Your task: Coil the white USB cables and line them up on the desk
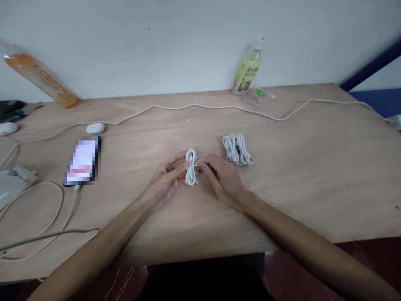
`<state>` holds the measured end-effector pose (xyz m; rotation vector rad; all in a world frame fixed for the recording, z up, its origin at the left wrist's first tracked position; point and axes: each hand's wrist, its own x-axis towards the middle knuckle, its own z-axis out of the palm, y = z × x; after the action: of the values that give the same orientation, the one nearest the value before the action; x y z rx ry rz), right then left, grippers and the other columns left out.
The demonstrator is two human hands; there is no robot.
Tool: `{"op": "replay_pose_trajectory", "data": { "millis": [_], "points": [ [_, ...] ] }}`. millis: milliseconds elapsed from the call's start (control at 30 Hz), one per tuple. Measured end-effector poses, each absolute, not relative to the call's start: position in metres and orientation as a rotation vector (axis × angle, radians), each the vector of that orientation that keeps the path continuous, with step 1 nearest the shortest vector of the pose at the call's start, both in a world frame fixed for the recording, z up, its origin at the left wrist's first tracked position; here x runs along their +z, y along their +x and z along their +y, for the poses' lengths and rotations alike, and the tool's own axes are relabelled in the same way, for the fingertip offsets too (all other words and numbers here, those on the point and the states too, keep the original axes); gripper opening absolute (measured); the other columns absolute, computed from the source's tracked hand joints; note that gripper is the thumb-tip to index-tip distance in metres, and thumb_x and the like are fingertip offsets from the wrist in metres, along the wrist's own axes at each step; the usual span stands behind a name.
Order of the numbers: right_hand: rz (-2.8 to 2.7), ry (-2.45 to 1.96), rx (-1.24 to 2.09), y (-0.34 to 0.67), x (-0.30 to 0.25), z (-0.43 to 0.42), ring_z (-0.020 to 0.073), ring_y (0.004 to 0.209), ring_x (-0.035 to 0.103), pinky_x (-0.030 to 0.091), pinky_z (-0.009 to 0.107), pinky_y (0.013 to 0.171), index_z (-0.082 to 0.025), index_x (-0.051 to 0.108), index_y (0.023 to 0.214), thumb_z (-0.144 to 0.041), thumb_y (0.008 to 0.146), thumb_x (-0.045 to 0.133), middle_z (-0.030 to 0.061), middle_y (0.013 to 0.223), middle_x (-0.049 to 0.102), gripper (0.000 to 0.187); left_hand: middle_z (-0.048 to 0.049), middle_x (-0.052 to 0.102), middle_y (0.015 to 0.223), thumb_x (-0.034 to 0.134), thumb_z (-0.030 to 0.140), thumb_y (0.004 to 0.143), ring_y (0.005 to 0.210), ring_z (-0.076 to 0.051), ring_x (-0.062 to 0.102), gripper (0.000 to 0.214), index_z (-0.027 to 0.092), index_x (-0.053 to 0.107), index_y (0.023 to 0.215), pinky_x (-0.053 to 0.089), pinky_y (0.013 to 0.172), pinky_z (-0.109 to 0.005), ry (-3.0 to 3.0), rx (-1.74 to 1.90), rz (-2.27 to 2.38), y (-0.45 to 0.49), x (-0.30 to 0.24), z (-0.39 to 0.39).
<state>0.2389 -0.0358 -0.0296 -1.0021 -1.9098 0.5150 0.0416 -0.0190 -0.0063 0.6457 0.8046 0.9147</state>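
Observation:
A coiled white charging cable [190,175] is bundled into a narrow loop and stands in my left hand [171,175], thumb across its front and fingers behind. At the bundle's right side my right hand [224,177] pinches a small piece at the coil's middle, which looks like a thin white tie; its exact shape is too small to tell. Beyond my right hand several more coiled white cables [237,149] lie close together on the wooden table [300,175].
A phone [83,161] with a cord plugged in lies left, near a white earbud case [95,128]. One long white cord [194,106] crosses the table's back. Two drink bottles, one orange [40,77] and one yellow-green [249,69], lean on the wall. A short tie [194,121] lies mid-table.

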Motion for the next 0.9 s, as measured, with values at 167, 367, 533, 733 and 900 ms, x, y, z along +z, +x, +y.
{"op": "replay_pose_trajectory", "data": {
  "millis": [167, 367, 533, 733, 900],
  "points": [
    [-1.579, -1.068, 1.021, 0.2325, -0.0204, -0.0353, 0.0132, 0.062, 0.055, 0.046, 0.028, 0.06, -0.023, 0.068, 0.095, -0.044, 0.113, 0.056, -0.0005, 0.08, 0.066, 0.031, -0.0076, 0.086, 0.091, 0.095, 0.02, 0.082, 0.076, -0.021, 0.083, 0.04, 0.013, 0.074, 0.115, 0.069, 0.061, -0.027, 0.665, 0.931, 0.828, 0.0416, -0.0091, -0.0188],
    [-1.319, -1.025, 1.423, 0.2313, -0.0208, -0.0306, 0.0095, 0.052, 0.045, 0.034, 0.025, 0.048, -0.022, 0.067, 0.087, -0.062, 0.099, 0.071, -0.0051, 0.068, 0.057, 0.042, -0.0047, 0.085, 0.086, 0.099, 0.028, 0.078, 0.071, -0.02, 0.081, 0.046, 0.014, 0.074, 0.114, 0.068, 0.064, -0.028, 0.755, 0.963, 0.824, 0.0403, -0.0107, -0.0184],
    [-1.103, -1.038, 1.627, 0.2306, -0.0227, -0.0313, 0.0082, 0.052, 0.046, 0.028, 0.023, 0.042, -0.022, 0.064, 0.087, -0.068, 0.089, 0.079, -0.004, 0.074, 0.061, 0.048, -0.0022, 0.084, 0.079, 0.101, 0.034, 0.078, 0.071, -0.021, 0.082, 0.05, 0.017, 0.073, 0.117, 0.067, 0.066, -0.029, 0.834, 0.993, 0.814, 0.0408, -0.0137, -0.0184],
    [-1.125, -1.014, 1.628, 0.2313, -0.021, -0.031, 0.0075, 0.052, 0.043, 0.028, 0.022, 0.044, -0.022, 0.066, 0.088, -0.065, 0.089, 0.082, -0.0061, 0.069, 0.056, 0.046, 0.0015, 0.083, 0.084, 0.104, 0.033, 0.074, 0.07, -0.019, 0.083, 0.052, 0.02, 0.073, 0.113, 0.068, 0.066, -0.028, 0.839, 1.037, 0.809, 0.0438, -0.0125, -0.0189],
    [-1.201, -0.991, 1.627, 0.2325, -0.0236, -0.0287, 0.0073, 0.051, 0.043, 0.029, 0.023, 0.043, -0.022, 0.064, 0.089, -0.07, 0.09, 0.078, -0.0048, 0.072, 0.06, 0.05, 0.0044, 0.078, 0.08, 0.105, 0.03, 0.072, 0.068, -0.019, 0.083, 0.051, 0.021, 0.074, 0.112, 0.068, 0.065, -0.028, 0.842, 1.048, 0.791, 0.0436, -0.0115, -0.0186]
  ]
}}
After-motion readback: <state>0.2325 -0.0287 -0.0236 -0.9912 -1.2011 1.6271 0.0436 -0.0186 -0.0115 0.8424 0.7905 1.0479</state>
